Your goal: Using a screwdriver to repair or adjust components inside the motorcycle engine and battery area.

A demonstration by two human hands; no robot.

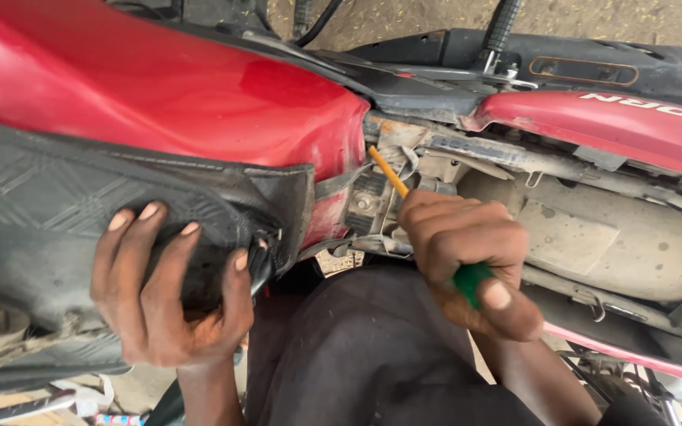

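While the left hand [169, 292] is gripping the edge of the black textured seat [57, 205] at the lower left of the frame, fingers curled over its rim and lifting it clear, the right hand [471, 264] is clenching the green handle of a screwdriver [404, 197] at the centre. Its yellowish shaft is running up and to the left, out of the fist, with the long axis lying on a diagonal from the lower right toward the upper middle. The tip is pointing into the grimy bracket area [372, 201] just beside the red fuel tank [199, 102], though exactly where it is seating I cannot tell, since the end is disappearing among dusty metal parts.

To my eye, the main risk is the tip slipping. The shaft is entering at a slant rather than square, so a hard push or twist could be sending it skidding off the fastener, scratching the tank's red paint or jabbing into the frame rail [515, 158] at the upper right. Dust and rust around the bracket are making a poor bite likelier. The seat is also resting only on one hand's hold; if that grip is loosening, it could be dropping onto the working wrist.
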